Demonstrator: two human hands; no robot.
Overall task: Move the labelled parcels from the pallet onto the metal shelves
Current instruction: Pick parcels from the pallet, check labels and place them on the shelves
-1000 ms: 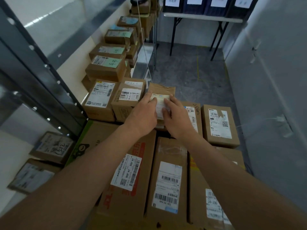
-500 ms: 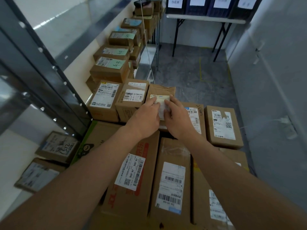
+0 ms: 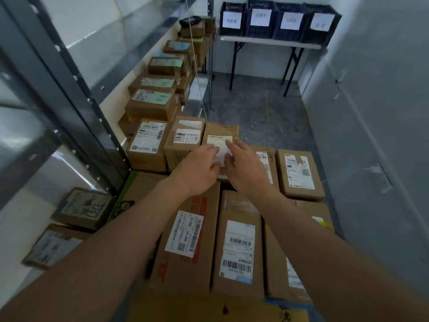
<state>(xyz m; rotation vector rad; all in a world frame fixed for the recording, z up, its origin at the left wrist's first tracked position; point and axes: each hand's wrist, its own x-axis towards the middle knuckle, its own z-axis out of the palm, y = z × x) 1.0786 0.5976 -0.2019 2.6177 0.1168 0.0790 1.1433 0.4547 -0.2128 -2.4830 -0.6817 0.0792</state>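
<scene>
Nearest the camera, two bare forearms reach forward over a stack of cardboard parcels. Under them lie a long box with a J4-J06 label (image 3: 184, 233) and, just to its right, a second long box with barcode labels (image 3: 239, 247); a further box with a white label (image 3: 287, 273) sits at the right, partly hidden by the right forearm.

Beyond these, both hands rest on the small brown parcel (image 3: 221, 133) in the middle of the stack. The left hand (image 3: 199, 169) lies on its near left part, fingers loosely bent over the white label; the right hand (image 3: 243, 168) lies beside it, fingers extended onto the same label. Whether either hand actually grips the parcel's edges cannot be told. The parcel touches a box with a striped barcode label (image 3: 185, 138) on its left, and next to that stands a box with a large white label (image 3: 148, 140). To the right, a flat box with a QR label (image 3: 299, 173) lies apart.

On the left rise the metal shelves (image 3: 69, 94), holding two parcels low down (image 3: 86, 208) and a row of green-labelled boxes (image 3: 153, 101) running back. At the far wall, a folding table (image 3: 269, 41) carries dark crates (image 3: 278, 19) with paper signs.
</scene>
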